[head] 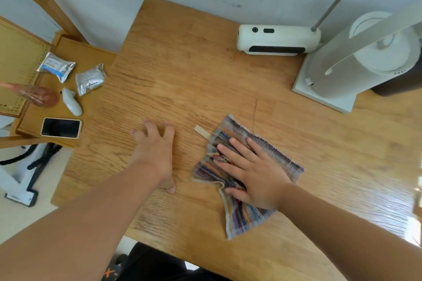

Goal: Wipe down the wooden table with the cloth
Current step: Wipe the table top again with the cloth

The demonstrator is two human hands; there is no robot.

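1. Head view: our right hand [255, 171] lies flat, open-palmed, pressing the cloth [242, 173] onto the counter [182, 64]; left hand [155, 150] rests open, grasping nothing.
2. A wide sweep could knock the white device [277, 40] or bunch the cloth.

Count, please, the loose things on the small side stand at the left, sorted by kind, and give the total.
Foil packets: 2
Phone: 1
White remote-like object: 1
Brownish wrapped object, too blurred to name: 1
Total: 5
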